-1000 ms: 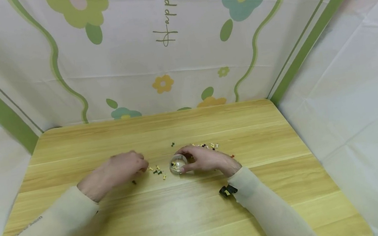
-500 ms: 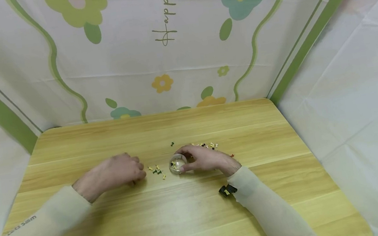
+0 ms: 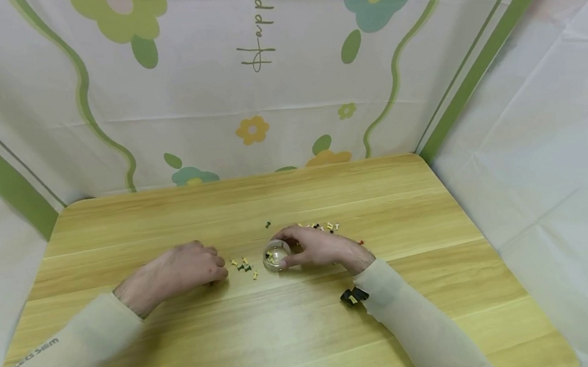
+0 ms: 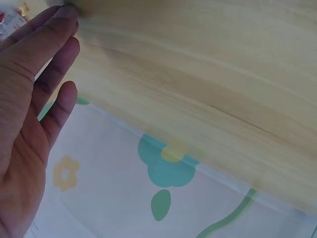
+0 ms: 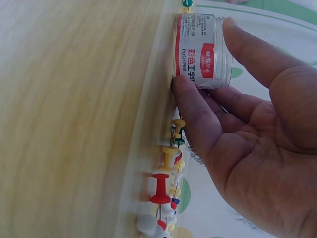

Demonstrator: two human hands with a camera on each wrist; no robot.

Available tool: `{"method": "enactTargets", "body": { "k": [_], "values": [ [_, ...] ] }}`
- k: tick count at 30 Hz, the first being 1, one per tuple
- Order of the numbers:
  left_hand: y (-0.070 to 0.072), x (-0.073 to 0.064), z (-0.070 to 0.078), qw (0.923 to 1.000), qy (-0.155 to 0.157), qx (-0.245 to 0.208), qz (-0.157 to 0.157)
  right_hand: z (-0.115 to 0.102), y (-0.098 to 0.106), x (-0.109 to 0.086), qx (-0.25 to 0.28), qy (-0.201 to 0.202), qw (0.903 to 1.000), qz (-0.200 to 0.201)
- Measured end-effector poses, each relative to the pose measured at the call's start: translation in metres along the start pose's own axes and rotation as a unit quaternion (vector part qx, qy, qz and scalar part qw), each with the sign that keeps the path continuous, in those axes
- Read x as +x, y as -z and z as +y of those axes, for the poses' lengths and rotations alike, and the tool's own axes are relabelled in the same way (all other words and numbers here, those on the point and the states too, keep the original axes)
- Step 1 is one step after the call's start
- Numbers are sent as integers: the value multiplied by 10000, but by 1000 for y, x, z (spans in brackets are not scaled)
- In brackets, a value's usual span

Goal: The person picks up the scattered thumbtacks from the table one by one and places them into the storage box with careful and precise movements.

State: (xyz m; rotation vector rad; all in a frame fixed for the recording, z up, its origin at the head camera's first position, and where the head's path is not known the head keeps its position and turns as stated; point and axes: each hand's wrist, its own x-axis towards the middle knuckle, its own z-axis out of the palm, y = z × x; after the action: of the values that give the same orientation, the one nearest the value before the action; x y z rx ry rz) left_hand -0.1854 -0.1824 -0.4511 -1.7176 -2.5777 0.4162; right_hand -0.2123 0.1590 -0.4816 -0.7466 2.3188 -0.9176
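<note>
Right hand (image 3: 321, 245) grasps the clear jar (image 5: 200, 54); left hand (image 3: 179, 273) uncertain

Nearest me, a broad stretch of table (image 3: 290, 359) gives both forearms room, though a black object (image 3: 354, 296) sits right by the right cuff (image 3: 377, 277), so I'd swing that arm with care. Beyond it, the left fingers curl down toward the wood; whether they pinch anything, I cannot tell. The jar stands upright between the hands, thumb near its open mouth, a few pins inside. I'd hold it just so and lift any of the yellow and green pins (image 3: 247, 268) beside it by the plastic body, clear of the point. Farther out, more pins (image 3: 330, 226) lie behind the right hand, where knuckles could meet a tip. Past the jar lies one green pin (image 3: 268, 224), then open wood up to the far edge and flowered cloth (image 3: 191, 97).
</note>
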Motion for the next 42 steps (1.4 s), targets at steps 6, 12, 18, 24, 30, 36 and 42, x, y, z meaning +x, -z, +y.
{"method": "enactTargets", "body": {
  "k": [6, 12, 18, 24, 30, 36, 42],
  "values": [
    [1, 2, 0, 9982, 186, -509, 244, -1, 0, 0, 81, -2, 10000, -27],
    [2, 6, 3, 9914, 407, -995, 747, 0, 1, 1, 87, -12, 10000, -26],
    [2, 11, 8, 9798, 790, -1547, 991, -1, 1, 0, 93, -1, 10000, -28],
    [-1, 18, 13, 9658, 1081, -2023, 1211, -2, 1, -1, 91, -13, 10000, -18],
    [0, 26, 18, 9514, 1413, -2360, 1386, 0, 0, 0, 80, -15, 10000, 5],
    [-1, 36, 24, 9385, 1649, -2605, 1556, -1, 1, 0, 84, 29, 10000, -7],
    [-1, 45, 31, 9174, 2072, -2922, 1731, -2, 1, -1, 88, 25, 10000, -3]
  ]
}}
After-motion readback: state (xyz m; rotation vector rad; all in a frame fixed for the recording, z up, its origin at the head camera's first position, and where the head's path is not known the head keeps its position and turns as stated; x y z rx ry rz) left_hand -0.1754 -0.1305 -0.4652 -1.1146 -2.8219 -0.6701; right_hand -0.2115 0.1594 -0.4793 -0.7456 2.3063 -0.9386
